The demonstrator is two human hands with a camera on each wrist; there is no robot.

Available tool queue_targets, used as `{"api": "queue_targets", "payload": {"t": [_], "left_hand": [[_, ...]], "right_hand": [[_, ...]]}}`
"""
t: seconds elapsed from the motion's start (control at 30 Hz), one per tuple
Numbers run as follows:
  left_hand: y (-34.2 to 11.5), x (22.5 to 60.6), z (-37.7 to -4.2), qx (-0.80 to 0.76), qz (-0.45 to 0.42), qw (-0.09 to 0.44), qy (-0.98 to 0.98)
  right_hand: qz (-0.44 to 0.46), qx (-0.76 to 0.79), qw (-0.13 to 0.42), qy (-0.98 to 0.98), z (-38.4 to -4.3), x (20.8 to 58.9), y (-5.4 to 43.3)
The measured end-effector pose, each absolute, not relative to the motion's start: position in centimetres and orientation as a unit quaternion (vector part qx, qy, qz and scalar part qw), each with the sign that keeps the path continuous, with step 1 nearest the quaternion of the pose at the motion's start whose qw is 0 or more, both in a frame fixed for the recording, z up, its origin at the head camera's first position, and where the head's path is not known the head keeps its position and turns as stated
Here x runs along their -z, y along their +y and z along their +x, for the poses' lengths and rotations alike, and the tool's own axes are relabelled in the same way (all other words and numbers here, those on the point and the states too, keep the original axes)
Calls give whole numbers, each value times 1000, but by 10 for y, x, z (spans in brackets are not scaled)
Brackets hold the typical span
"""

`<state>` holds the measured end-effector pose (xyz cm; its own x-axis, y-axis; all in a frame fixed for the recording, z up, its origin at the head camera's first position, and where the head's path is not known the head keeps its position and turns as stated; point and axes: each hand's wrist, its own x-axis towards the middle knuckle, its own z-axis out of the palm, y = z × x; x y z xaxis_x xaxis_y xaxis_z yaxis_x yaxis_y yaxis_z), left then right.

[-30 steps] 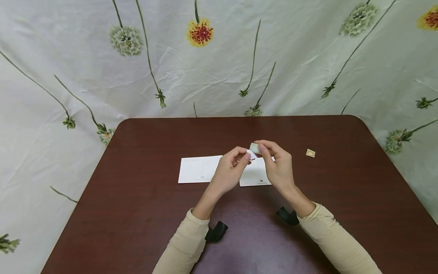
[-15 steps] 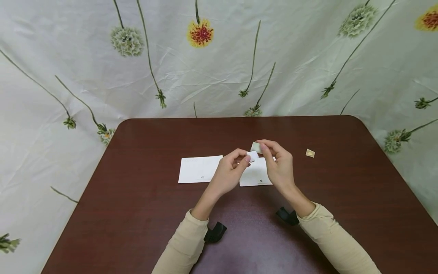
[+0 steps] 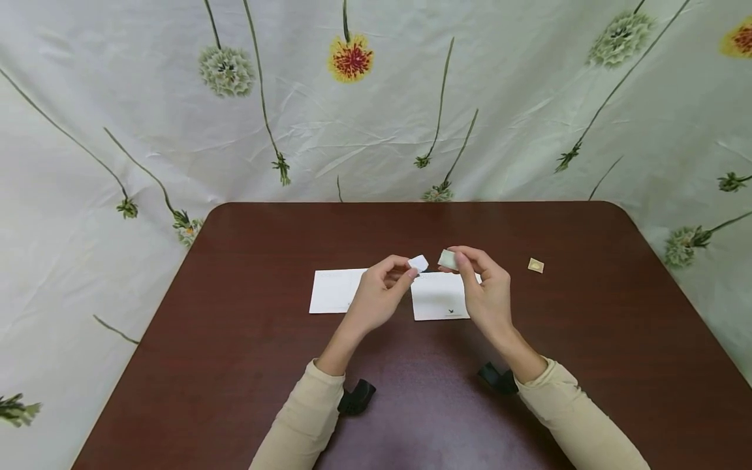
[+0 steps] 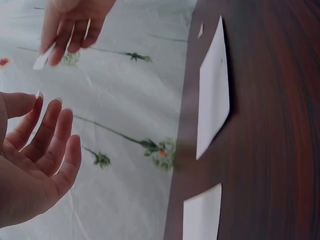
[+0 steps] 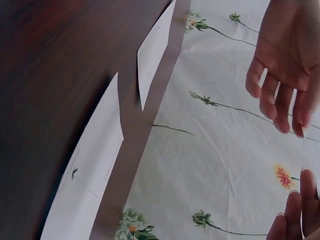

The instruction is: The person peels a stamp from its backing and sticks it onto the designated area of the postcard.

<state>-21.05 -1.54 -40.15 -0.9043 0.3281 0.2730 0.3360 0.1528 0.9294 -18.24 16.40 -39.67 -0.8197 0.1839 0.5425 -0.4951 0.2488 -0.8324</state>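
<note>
In the head view my left hand (image 3: 378,294) pinches a small white paper piece (image 3: 418,263) between thumb and fingertips. My right hand (image 3: 489,290) pinches a small pale green square (image 3: 448,259); it looks thin, like a stamp's back, but its kind is unclear. A narrow gap separates the two pieces, both held above the table. Behind and below the hands lie two white cards: a left card (image 3: 335,292) and a right card (image 3: 437,300) with a small dark bird mark. In the left wrist view the pale piece (image 4: 44,57) appears edge-on in my right hand.
A small yellowish stamp-like square (image 3: 535,266) lies on the brown table (image 3: 235,365), right of the hands. Beyond the table's far edge hangs a white cloth (image 3: 388,130) printed with flowers.
My hands have drawn apart: the left moved left with the white piece, the right slightly right and down with the pale green one. The pieces, earlier close together or overlapping, are now separate.
</note>
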Motion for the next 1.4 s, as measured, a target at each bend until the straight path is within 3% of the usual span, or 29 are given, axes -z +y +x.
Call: {"api": "queue_targets", "payload": {"t": [0.33,0.7,1.4], "left_hand": [[-66,415,-224,587,-178,35,-789],[-111,419,-237,560,-114,46,-820],[-184,449,-264,548,0,64,-834]], "right_hand": [[102,-593,269,-752,-162,374,151],[107,-604,269,-742,-172,403,157],[126,-604,272,-739,-168,405,152]]}}
